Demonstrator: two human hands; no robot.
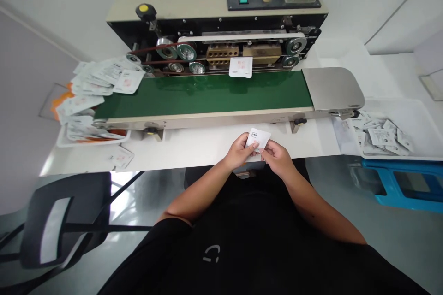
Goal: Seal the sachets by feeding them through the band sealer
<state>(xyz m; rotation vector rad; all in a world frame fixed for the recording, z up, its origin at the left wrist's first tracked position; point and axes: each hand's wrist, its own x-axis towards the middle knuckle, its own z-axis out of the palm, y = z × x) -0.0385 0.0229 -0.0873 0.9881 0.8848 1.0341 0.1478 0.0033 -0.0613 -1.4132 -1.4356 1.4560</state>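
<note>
Both my hands hold one small white sachet (259,138) just above the near edge of the white table (194,145). My left hand (238,151) pinches its left side and my right hand (277,156) pinches its lower right corner, fingers closed on it. Beyond them runs the green conveyor belt (207,92) of a band sealing machine (214,23). Another white sachet (241,67) stands upright on the belt with its top in the sealing jaws.
Several sealed sachets (104,76) are piled at the belt's left end, over a tray (93,136). A white bin (398,129) with several sachets sits at the right on a blue crate (401,184). A black chair (58,221) stands at lower left.
</note>
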